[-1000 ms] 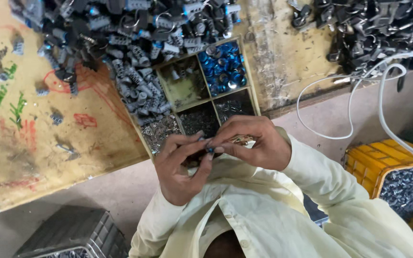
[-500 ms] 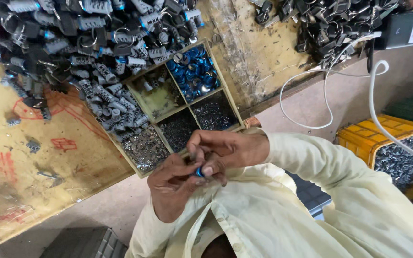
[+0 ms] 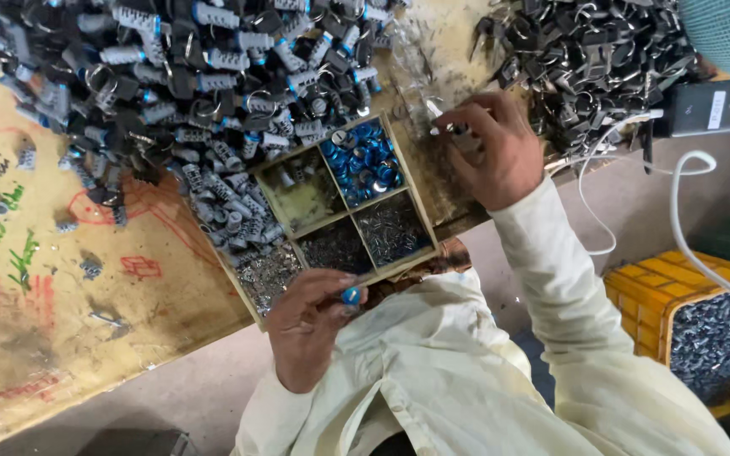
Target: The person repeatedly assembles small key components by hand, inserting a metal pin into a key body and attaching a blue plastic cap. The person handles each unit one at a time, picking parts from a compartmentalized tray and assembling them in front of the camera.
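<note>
A small blue part (image 3: 351,295) is pinched in the left hand (image 3: 310,325) at the bench edge; the right hand (image 3: 492,148) grasps a small metal piece (image 3: 454,131), mostly hidden, beside the 4-compartment tray (image 3: 420,211).

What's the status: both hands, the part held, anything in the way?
Left hand pinching small blue part near divided wooden tray. Right hand out by dark parts pile. Nothing between.
</note>
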